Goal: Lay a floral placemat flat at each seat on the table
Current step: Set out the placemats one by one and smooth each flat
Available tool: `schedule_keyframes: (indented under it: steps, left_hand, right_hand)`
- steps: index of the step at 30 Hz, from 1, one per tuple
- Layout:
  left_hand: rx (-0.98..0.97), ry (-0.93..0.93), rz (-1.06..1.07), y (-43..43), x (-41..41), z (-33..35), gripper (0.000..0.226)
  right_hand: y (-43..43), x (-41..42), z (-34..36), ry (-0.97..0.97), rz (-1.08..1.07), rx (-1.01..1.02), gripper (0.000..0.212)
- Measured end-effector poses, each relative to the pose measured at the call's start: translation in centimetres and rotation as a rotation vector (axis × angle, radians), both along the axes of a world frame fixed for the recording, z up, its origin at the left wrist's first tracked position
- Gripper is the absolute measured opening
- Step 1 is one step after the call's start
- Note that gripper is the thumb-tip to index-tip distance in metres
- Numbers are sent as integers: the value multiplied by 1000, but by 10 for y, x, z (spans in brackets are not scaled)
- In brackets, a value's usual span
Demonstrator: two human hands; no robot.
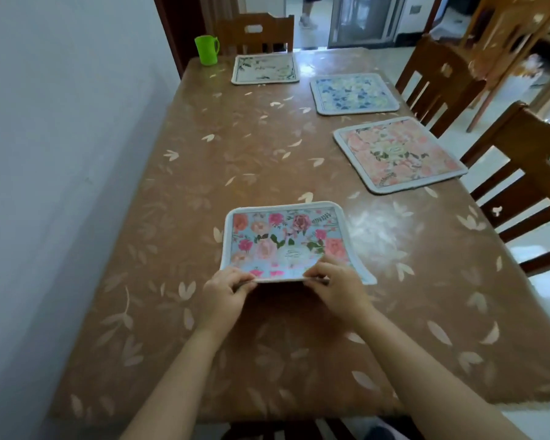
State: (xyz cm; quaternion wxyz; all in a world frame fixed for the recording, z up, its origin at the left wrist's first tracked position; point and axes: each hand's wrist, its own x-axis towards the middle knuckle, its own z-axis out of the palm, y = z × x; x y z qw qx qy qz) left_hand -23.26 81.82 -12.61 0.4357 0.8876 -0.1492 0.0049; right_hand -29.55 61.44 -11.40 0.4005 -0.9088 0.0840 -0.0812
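1. Head view, the thing in hand: a floral placemat with pink and red roses on pale blue (286,241) lies on the table (204,160) at the near seat, the one the person stands at. Its far edge rests on the tabletop; its near edge is lifted slightly off the cloth.
2. The left hand (223,295) has its fingers (243,282) pinching the near edge toward that placemat's left corner. The right hand (337,289) has its fingers (315,274) pinching the same edge nearer the middle. Both pinches are closed on the border, thumbs under and fingers on top as far as I can tell.
3. Relative to that placemat, three others already lie flat: a peach floral placemat (399,154) beyond it to the right, a blue floral placemat (354,93) farther off on the same side, and a white-and-green placemat (265,68) at the far end. Each sits before a wooden chair.
4. A green cup (207,49) stands at the far left corner, well apart from the rose placemat.
5. Step, as I judge it: this looks like the last mat being set down and squared.
6. The next move calls for lowering the near edge, letting go, and smoothing the right near corner, which looks slightly curled.
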Motion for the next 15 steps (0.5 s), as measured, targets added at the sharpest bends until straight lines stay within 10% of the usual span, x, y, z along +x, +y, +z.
schedule_keyframes:
  steps: [15]
  left_hand:
    - [179, 37, -97, 16, -54, -51, 8]
  right_hand:
    - [18, -49, -61, 168, 35, -34, 10]
